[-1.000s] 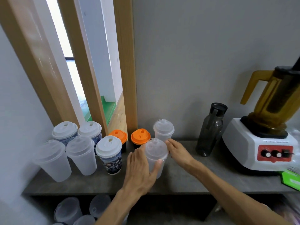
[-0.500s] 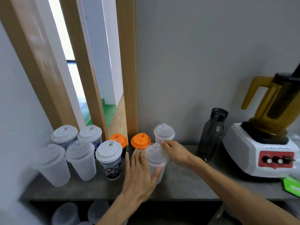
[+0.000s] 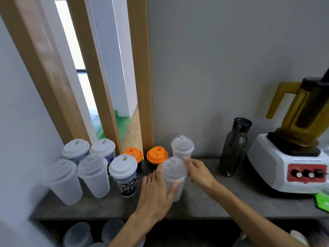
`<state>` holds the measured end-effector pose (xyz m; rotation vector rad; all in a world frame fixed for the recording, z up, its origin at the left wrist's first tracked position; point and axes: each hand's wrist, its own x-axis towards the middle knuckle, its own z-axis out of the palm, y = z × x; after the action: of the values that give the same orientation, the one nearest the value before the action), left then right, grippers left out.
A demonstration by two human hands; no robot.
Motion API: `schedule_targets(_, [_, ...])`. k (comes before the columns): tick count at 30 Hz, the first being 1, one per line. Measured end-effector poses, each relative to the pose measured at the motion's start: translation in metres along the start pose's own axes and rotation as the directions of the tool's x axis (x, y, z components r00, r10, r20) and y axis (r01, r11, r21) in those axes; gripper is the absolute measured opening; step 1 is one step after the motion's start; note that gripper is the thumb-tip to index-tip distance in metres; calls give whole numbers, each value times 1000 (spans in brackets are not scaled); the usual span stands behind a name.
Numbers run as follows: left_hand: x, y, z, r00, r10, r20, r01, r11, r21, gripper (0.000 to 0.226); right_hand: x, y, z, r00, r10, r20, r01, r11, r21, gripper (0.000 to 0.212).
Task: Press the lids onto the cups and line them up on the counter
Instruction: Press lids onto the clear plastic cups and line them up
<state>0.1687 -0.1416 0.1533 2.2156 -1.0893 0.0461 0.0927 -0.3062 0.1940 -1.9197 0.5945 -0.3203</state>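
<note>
Both hands are on one frosted cup (image 3: pixel 175 184) that stands upright near the middle of the grey surface (image 3: pixel 204 205), a little in from its front edge. The left hand (image 3: pixel 156 195) wraps the cup's body — thumb curled across the front of it, fingers (image 3: pixel 158 173) reaching up the left side towards the rim. The right hand (image 3: pixel 198 172) comes in from the right, its fingers curled against the edge of the clear domed lid (image 3: pixel 173 166) that sits on top of the cup.

Just behind it, against the back wall, a second frosted cup (image 3: pixel 182 148) stands lidded. To its left along the back edge are two dark cups with orange lids (image 3: pixel 157 155), then a printed cup with a white lid (image 3: pixel 124 175), and towards the left end a cluster of four more lidded cups (image 3: pixel 92 168) — two frosted in front, two printed behind.

To the right stand a dark water bottle (image 3: pixel 234 147) and, near the right end, a white blender (image 3: pixel 292 157) with an amber jug. More frosted cups (image 3: pixel 78 234) show on the shelf beneath the front edge.
</note>
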Motion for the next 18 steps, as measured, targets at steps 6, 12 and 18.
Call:
schedule_targets(6, [1, 6, 1, 1000, 23, 4, -22, 981, -192, 72, -25, 48, 6, 995, -33, 90, 44, 992, -118, 31])
schedule_targets(12, [11, 23, 3, 991, -52, -123, 23, 975, -222, 81, -29, 77, -9, 997, -47, 66, 67, 934, -350, 44])
schedule_targets(18, [40, 80, 1, 978, 105, -178, -142, 967, -210, 86, -30, 117, -41, 998, -57, -35, 14, 686, -728, 39])
